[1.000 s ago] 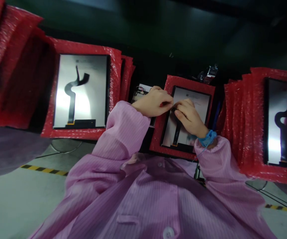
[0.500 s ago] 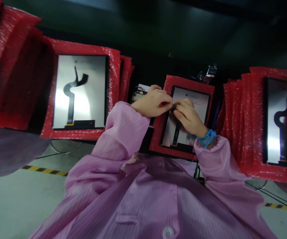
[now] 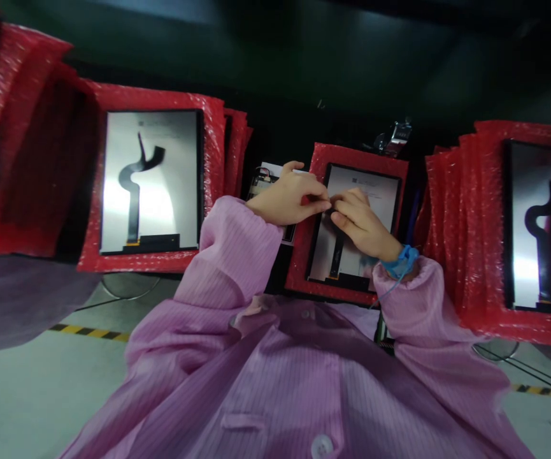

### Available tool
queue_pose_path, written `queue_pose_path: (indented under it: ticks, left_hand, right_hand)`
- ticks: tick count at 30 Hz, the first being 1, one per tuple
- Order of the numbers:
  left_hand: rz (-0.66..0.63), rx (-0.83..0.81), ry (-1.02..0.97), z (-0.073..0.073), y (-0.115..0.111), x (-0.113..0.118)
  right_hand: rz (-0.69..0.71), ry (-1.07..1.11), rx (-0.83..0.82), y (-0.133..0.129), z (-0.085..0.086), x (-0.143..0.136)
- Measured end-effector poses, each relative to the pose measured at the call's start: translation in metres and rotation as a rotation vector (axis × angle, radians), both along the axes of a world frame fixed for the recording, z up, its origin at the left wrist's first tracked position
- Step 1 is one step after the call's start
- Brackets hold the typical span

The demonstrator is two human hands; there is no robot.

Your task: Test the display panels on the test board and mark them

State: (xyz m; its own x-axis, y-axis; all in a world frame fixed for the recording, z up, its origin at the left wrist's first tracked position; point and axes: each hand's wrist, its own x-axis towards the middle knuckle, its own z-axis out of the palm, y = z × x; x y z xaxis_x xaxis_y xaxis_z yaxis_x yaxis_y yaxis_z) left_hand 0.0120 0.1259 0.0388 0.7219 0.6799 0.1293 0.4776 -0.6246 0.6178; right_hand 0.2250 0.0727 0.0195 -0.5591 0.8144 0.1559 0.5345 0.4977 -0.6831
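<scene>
A display panel (image 3: pixel 375 197) lies on a red bubble-wrap sleeve (image 3: pixel 299 268) in front of me, its black ribbon cable (image 3: pixel 336 258) running up under my fingers. My left hand (image 3: pixel 297 196) is closed in a pinch at the panel's upper left edge. Beside it, my right hand (image 3: pixel 362 223), with a blue band at the wrist, is pinched over the panel. The two sets of fingertips nearly meet. Whatever is between them is too small to make out.
Left, another panel (image 3: pixel 179 185) with a curled cable lies on red sleeves (image 3: pixel 213 153). More red sleeves (image 3: pixel 469 223) and a panel (image 3: pixel 526 268) are at the right. A small circuit device (image 3: pixel 262 182) sits behind my left hand. A shiny metal object (image 3: pixel 399 137) is beyond the middle panel.
The view has shifted slightly. Both hands stay pinched over the middle panel, and the left fingers have changed their pose a little.
</scene>
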Motion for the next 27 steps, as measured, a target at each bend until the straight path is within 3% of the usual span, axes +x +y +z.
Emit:
queue_pose_path:
  ticks: [9,13,15,17,19,20,24,27]
  left_hand:
    - [0.043,0.016,0.002,-0.007,-0.001,0.009]
    - [0.103,0.104,0.026,0.003,-0.004,0.007]
    - [0.233,0.217,-0.065,0.011,-0.015,0.000]
    - [0.472,0.291,-0.182,0.013,-0.036,-0.011]
    - [0.724,0.247,-0.203,0.005,-0.061,-0.022]
    - [0.770,0.240,-0.154,-0.002,-0.074,-0.027]
    - [0.548,0.264,0.242,-0.030,-0.106,-0.035]
    - [0.449,0.266,0.440,-0.035,-0.109,-0.033]
  right_hand:
    - [-0.020,-0.009,-0.020,-0.001,0.002,-0.003]
    - [-0.051,0.006,-0.026,0.000,0.001,-0.003]
    - [-0.066,0.030,-0.018,0.000,0.000,-0.003]
    - [-0.068,0.062,-0.012,-0.001,0.001,-0.002]
    - [-0.079,0.095,-0.021,-0.002,0.001,-0.002]
    - [-0.091,0.110,-0.029,-0.002,0.002,-0.002]
    - [-0.131,0.139,-0.034,-0.004,0.003,-0.003]
    - [-0.134,0.137,-0.013,-0.005,0.003,-0.003]
